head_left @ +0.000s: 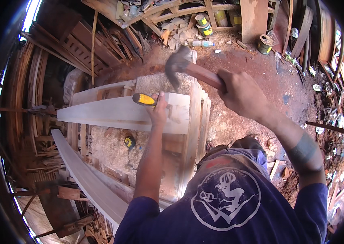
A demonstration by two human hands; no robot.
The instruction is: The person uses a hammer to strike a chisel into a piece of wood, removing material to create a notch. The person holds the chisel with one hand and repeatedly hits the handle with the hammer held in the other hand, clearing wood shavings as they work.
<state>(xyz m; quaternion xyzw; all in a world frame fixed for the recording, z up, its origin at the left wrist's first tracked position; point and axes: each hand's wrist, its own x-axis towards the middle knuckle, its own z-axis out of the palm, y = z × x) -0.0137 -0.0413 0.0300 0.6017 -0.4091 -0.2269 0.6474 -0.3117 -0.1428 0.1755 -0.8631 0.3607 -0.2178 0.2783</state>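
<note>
My left hand (159,109) grips a chisel (142,99) by its yellow and black handle, over the right part of a pale wooden plank (115,110), where the blade is hard to make out. Above and to the right, my right hand (239,91) is closed round the wooden handle of a claw hammer (204,76), its dark head slightly blurred and held over the plank's far edge. The plank lies across a worn work table (113,162). On that table, below the plank, sits a small yellow and black tape measure (129,142).
A second long pale plank (83,171) runs diagonally at lower left. Stacked boards (98,42) lean at back left. Cans (264,44), a plastic bottle (202,43) and wood offcuts (176,30) lie along the back. Debris (334,122) piles up at the right.
</note>
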